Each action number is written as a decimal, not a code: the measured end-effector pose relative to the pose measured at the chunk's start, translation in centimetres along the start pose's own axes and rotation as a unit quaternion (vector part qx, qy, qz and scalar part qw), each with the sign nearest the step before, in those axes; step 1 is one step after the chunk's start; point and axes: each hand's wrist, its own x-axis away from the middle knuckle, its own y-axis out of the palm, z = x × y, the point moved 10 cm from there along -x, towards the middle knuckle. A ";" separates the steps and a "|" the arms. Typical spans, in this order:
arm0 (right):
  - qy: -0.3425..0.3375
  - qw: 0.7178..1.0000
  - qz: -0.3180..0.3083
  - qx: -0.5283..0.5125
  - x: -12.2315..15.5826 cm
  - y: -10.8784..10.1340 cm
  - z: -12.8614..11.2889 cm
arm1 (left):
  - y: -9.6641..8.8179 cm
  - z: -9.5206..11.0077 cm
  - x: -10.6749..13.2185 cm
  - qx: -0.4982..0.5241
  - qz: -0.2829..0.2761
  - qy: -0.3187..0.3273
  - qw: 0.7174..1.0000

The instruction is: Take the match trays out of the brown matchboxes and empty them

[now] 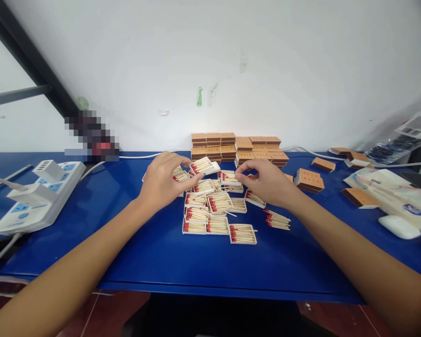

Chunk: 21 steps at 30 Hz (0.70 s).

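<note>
My left hand (166,180) grips a small white matchbox tray (201,166) between thumb and fingers, slightly tilted over the pile. Red-headed matches fill that tray. Across from it, my right hand (268,180) has its thumb and forefinger pinched at the right end of another filled tray (228,178); whether they hold that tray or a match is hidden. Below both hands lie several match-filled trays, stacked and overlapping, with one tray (243,234) nearest me. A loose bunch of matches (278,220) rests on the blue table right of the pile.
Orange-brown matchboxes (214,152) stand stacked against the wall. More matchboxes (309,180) lie to the right, near a tissue packet (400,196) and a white rounded case (399,226). A power strip (38,201) with plugs and cables sits at left on the blue table (154,262).
</note>
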 end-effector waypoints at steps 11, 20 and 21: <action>-0.051 0.998 0.025 0.031 0.1 0.4 -0.1 | 0.0 0.1 -0.1 0.001 -0.008 -0.006 1.000; -0.013 0.999 0.035 0.021 -0.1 -1.0 -0.1 | -0.1 0.2 -0.1 -0.003 -0.004 0.005 1.000; -0.010 0.999 0.037 0.028 -0.2 -1.2 0.0 | -0.1 0.2 -0.1 -0.003 -0.004 0.006 1.000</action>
